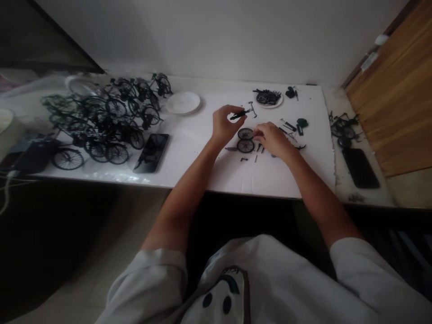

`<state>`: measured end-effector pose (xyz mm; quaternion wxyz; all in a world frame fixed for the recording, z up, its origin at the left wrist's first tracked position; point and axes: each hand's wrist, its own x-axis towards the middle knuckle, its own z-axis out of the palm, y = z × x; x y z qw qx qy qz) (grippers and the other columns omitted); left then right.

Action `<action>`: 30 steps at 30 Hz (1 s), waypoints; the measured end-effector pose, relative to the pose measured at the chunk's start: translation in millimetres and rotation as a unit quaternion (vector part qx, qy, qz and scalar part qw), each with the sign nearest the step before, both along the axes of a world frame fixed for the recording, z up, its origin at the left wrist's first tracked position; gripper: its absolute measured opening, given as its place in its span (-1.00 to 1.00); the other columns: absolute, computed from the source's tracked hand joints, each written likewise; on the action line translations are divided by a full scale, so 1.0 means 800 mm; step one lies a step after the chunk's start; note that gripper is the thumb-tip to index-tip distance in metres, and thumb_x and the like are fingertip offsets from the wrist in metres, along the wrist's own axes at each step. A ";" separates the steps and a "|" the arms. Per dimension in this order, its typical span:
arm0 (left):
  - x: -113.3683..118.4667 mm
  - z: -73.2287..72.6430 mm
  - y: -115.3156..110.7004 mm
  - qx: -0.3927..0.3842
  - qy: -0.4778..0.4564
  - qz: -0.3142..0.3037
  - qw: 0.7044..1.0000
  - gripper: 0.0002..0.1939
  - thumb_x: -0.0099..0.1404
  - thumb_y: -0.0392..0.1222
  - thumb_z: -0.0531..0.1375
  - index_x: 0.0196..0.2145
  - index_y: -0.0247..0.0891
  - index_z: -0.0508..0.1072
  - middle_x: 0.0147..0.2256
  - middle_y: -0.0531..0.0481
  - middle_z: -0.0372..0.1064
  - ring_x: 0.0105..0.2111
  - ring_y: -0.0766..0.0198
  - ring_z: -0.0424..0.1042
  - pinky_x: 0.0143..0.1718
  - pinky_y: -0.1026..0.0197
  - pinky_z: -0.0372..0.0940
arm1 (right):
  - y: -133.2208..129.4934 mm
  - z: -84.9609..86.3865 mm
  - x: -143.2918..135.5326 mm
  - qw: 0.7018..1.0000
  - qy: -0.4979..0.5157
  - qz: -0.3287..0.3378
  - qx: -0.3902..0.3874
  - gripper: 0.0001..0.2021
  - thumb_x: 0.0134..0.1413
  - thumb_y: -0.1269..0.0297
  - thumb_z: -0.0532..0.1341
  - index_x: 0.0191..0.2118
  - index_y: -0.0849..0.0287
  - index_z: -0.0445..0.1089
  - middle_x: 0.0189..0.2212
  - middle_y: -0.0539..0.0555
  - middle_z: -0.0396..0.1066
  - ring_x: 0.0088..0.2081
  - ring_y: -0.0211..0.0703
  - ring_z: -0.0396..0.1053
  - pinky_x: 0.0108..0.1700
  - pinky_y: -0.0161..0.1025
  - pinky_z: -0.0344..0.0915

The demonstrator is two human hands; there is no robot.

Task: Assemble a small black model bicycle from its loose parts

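My left hand point(225, 123) is raised over the white board, pinching a small black model-bicycle part with a silvery handlebar point(251, 109) at its far end. Two miniature spoked wheels point(245, 146) lie one in front of the other just below it. At their right edge is my right hand point(272, 138), thumb and fingertips brought together; whatever is between them is too small to make out. Tiny dark pieces point(259, 147) are scattered below the right fingertips. Beyond that hand lie thin rods and a green part point(302, 122).
Many assembled miniature bicycles point(111, 112) crowd the left side. A white plate point(183, 103) stands beside them, and a phone point(151, 153) lies in front. Another plate holds dark parts point(268, 96) at the back. A second phone point(360, 168) and more bicycle pieces point(344, 125) are at right.
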<state>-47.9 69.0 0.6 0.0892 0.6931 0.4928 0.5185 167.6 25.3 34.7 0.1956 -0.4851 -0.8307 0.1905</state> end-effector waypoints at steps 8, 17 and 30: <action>-0.001 0.002 -0.001 0.016 -0.015 0.002 1.000 -0.83 0.27 -0.20 0.42 -0.17 -0.15 0.63 -0.13 -0.12 0.68 -0.11 0.09 0.63 0.05 0.01 0.52 | 0.000 -0.002 -0.002 1.000 0.005 0.004 0.012 -0.78 0.40 0.49 0.23 -0.08 0.11 0.62 -0.04 0.19 0.57 0.09 0.11 0.46 0.22 0.04 0.40; -0.004 0.000 0.002 0.033 -0.004 0.014 0.999 -0.84 0.27 -0.20 0.41 -0.16 -0.16 0.64 -0.14 -0.11 0.69 -0.14 0.12 0.63 0.00 0.05 0.53 | 0.002 -0.005 0.001 0.999 -0.051 0.014 0.010 -0.86 0.38 0.46 0.30 -0.13 0.14 0.63 -0.13 0.23 0.56 0.13 0.20 0.44 0.19 0.07 0.43; -0.008 -0.004 0.006 0.040 0.015 0.010 0.999 -0.81 0.28 -0.19 0.42 -0.13 -0.13 0.64 -0.13 -0.09 0.68 -0.14 0.11 0.63 0.00 0.03 0.53 | 0.002 -0.005 0.004 0.996 -0.085 0.013 0.018 -0.84 0.35 0.49 0.30 -0.14 0.14 0.63 -0.15 0.24 0.54 0.07 0.18 0.46 0.13 0.07 0.45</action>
